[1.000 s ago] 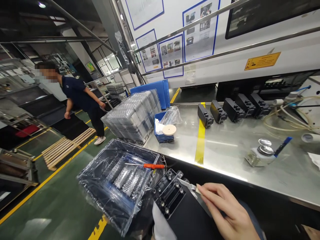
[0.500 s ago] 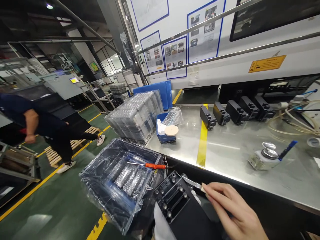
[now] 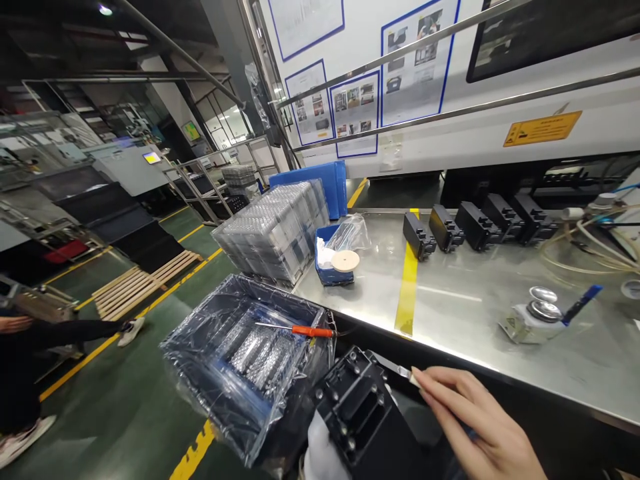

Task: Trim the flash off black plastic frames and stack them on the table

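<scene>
My right hand pinches the light handle of a small knife between thumb and fingertips. Its thin metal blade points left and meets the upper edge of a black plastic housing. The housing is tilted, its ribbed recess and several round bosses facing up. My left hand, in what looks like a white glove, grips the housing from its left side; most of it is hidden, and a bit of white shows past the far edge. Left of the housing, an orange-handled screwdriver rests across the rim of a plastic-lined crate.
Several black housings stand in a row on the metal table. A dispenser bottle, a blue bin with a round disc, and wrapped stacked trays are nearby. Someone's leg shows at far left beside a wooden pallet.
The knife and my right hand have shifted slightly right, and the housing has turned a little. The person walking at left has moved mostly out of view.
</scene>
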Action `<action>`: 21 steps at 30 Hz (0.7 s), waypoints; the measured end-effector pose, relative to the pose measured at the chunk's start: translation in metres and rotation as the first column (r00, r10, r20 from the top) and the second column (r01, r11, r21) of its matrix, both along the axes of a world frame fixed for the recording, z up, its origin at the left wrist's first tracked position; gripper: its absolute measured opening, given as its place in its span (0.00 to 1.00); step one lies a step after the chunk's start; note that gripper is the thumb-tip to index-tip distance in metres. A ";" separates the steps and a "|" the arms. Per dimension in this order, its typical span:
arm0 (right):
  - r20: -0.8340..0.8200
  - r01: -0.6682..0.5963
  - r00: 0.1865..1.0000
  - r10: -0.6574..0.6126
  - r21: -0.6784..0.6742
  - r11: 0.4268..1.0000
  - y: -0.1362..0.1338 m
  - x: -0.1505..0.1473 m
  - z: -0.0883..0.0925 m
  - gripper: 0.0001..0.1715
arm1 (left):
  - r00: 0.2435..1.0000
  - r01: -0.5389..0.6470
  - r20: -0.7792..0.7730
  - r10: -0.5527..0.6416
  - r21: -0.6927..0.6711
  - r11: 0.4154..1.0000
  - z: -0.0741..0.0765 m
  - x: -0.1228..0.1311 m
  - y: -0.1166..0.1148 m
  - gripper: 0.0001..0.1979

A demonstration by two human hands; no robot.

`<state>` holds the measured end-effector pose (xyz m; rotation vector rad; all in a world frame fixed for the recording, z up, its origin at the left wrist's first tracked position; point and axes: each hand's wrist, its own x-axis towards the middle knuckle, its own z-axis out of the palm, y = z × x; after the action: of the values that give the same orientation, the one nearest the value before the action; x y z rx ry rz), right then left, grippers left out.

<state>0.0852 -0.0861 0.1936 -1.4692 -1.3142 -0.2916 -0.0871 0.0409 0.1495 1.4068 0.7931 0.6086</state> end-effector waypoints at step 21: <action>-0.694 -0.389 0.717 0.069 -0.316 0.865 -0.002 0.000 -0.016 0.37 | 0.965 0.263 -0.158 -0.211 0.545 0.796 0.034 -0.020 0.006 0.23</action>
<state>0.0848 -0.0884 0.1778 -1.5362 -0.9709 0.7142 -0.1076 0.0468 0.1831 2.0580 0.5027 0.6103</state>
